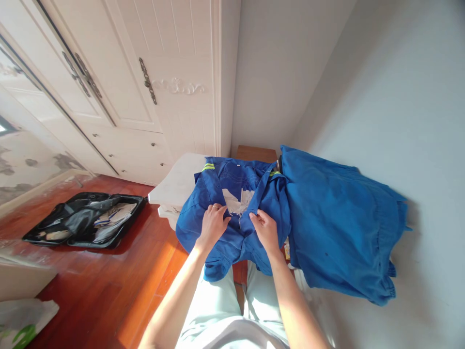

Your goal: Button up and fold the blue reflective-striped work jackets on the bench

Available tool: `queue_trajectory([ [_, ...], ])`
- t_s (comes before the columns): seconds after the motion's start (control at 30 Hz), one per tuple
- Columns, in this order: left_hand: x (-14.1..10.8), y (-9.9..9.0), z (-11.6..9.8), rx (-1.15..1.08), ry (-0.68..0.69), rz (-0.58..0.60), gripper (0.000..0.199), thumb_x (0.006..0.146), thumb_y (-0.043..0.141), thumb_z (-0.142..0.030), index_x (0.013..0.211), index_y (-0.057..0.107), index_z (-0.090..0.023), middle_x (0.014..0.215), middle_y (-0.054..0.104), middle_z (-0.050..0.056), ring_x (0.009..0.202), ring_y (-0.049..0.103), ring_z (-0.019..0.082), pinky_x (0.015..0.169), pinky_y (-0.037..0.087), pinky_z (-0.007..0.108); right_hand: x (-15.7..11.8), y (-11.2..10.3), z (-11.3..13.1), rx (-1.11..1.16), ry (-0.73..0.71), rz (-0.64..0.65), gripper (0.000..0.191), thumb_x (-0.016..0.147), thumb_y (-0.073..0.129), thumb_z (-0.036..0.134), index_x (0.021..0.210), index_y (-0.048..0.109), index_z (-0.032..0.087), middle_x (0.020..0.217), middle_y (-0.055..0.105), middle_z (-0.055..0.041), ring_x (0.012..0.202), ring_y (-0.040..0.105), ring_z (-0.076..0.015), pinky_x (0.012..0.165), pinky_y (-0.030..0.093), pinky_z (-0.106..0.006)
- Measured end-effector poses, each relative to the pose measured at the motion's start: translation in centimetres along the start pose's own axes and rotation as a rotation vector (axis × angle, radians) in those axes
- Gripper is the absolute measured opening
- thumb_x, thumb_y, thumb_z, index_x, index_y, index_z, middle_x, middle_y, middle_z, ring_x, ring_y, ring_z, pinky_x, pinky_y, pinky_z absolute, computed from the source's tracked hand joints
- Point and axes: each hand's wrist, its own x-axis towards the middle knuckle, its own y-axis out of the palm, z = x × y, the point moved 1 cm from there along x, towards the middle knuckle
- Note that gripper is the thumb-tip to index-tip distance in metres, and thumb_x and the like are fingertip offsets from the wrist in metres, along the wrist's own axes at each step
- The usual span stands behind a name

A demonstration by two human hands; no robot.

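A blue garment (232,177) with yellow-green stripes near its shoulders lies spread in front of me, partly over a white box. Its front is parted, and white material (238,201) shows in the gap. My left hand (214,223) pinches the edge on the left of this gap, thumb and fingers close together. On the other side, my right hand (264,228) pinches the right front edge between thumb and fingers. The garment's lower part hangs near my knees. Beside it on the right lies a pile of blue clothing (337,223), untouched by either hand.
White lidded boxes (178,182) stand at the left of the garment, before a white wardrobe (174,111). An open black suitcase (85,220) with clothes lies on the red wooden floor (145,271). A plastic bag (25,317) is at lower left. A grey wall (410,121) bounds the right.
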Motion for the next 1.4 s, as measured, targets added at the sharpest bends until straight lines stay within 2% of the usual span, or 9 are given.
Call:
queue_trajectory([
  [0.07,0.7,1.2,0.8,0.148,0.056,0.031,0.025,0.083,0.067,-0.024,0.106,0.073,-0.019,0.110,0.064,0.015,0.101,0.055,0.031,0.083,0.044,0.040,-0.1,-0.4,-0.1,-0.033,-0.026,-0.042,0.027,0.086,0.056,0.046,0.082,0.065,0.021,0.063,0.062,-0.0005,0.059,0.060,-0.0180,0.059,0.050,-0.029],
  [0.17,0.3,1.9,1.9,0.183,0.119,0.009,0.021,0.088,0.060,-0.025,0.103,0.075,-0.021,0.107,0.066,0.013,0.099,0.055,0.029,0.080,0.042,0.039,-0.2,-0.7,-0.6,-0.048,-0.039,-0.110,0.030,0.085,0.058,0.044,0.096,0.070,0.018,0.066,0.066,-0.0018,0.058,0.062,-0.0183,0.059,0.053,-0.030],
  [0.3,-0.3,1.4,2.3,0.058,0.140,-0.067,0.018,0.091,0.061,-0.031,0.096,0.075,-0.022,0.098,0.070,0.009,0.096,0.059,0.025,0.083,0.041,0.037,-0.2,-0.3,-0.9,-0.114,-0.115,-0.152,0.032,0.087,0.057,0.040,0.106,0.070,0.018,0.073,0.068,-0.0033,0.062,0.062,-0.0184,0.065,0.054,-0.032],
  [0.43,0.3,0.2,1.0,-0.042,0.221,-0.165,0.020,0.092,0.061,-0.036,0.095,0.074,-0.022,0.106,0.072,0.008,0.110,0.058,0.024,0.094,0.038,0.037,0.0,0.7,0.3,-0.181,-0.232,-0.068,0.028,0.091,0.052,0.035,0.105,0.071,0.020,0.077,0.065,-0.0044,0.068,0.061,-0.0184,0.069,0.053,-0.032],
  [0.63,2.2,-0.6,-0.9,-0.070,0.369,0.038,0.028,0.095,0.056,-0.036,0.080,0.073,-0.020,0.079,0.070,0.005,0.082,0.063,0.019,0.080,0.039,0.032,0.3,1.6,1.6,-0.071,-0.241,0.019,0.026,0.094,0.049,0.031,0.105,0.070,0.020,0.083,0.061,-0.0051,0.069,0.059,-0.0159,0.063,0.051,-0.028],
  [0.77,2.6,-0.4,-0.8,-0.029,0.421,0.050,0.026,0.092,0.059,-0.039,0.087,0.074,-0.019,0.080,0.068,0.007,0.084,0.060,0.021,0.079,0.041,0.032,0.2,1.7,1.3,-0.020,-0.238,0.058,0.026,0.094,0.049,0.030,0.109,0.069,0.021,0.092,0.062,-0.0067,0.080,0.063,-0.0177,0.071,0.055,-0.030],
  [1.0,1.6,0.1,-0.8,-0.115,0.378,0.027,0.027,0.095,0.054,-0.024,0.117,0.068,-0.017,0.096,0.069,0.010,0.094,0.060,0.023,0.087,0.048,0.037,-0.5,1.9,1.4,-0.036,-0.225,0.141,0.029,0.095,0.048,0.031,0.116,0.066,0.021,0.102,0.063,-0.0082,0.092,0.063,-0.0189,0.078,0.056,-0.029],
  [1.2,0.5,0.1,0.6,-0.359,0.307,0.083,0.051,0.091,0.059,-0.019,0.141,0.050,-0.018,0.106,0.070,0.009,0.100,0.065,0.022,0.091,0.052,0.037,-0.8,2.1,1.4,-0.035,-0.238,0.149,0.029,0.095,0.048,0.031,0.112,0.069,0.019,0.094,0.063,-0.0073,0.084,0.064,-0.0181,0.075,0.056,-0.029],
  [1.4,0.0,-0.6,1.4,-0.509,0.320,0.079,0.026,0.091,0.054,-0.015,0.111,0.070,-0.022,0.101,0.073,0.005,0.093,0.069,0.018,0.085,0.053,0.029,-0.9,2.0,1.1,-0.012,-0.207,0.076,0.032,0.092,0.053,0.035,0.116,0.068,0.019,0.098,0.065,-0.0074,0.081,0.065,-0.0176,0.072,0.055,-0.029],
])
